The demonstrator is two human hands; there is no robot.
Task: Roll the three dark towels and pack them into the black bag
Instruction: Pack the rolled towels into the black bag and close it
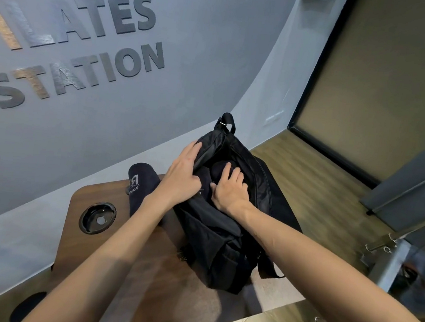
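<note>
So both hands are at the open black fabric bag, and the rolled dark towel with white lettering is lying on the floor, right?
Not quite: the head view shows the rolled dark towel with white lettering lying on the brown wooden table, left of the open black fabric bag.

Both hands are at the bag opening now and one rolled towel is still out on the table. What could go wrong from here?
1. The black bag overhangs the wooden table edge; pushing the towel inside with the right hand could tip it off.
2. If the left hand lets go of the rim, the opening may collapse.
3. The rolled towel waiting beside the bag may unroll if nudged.
</note>
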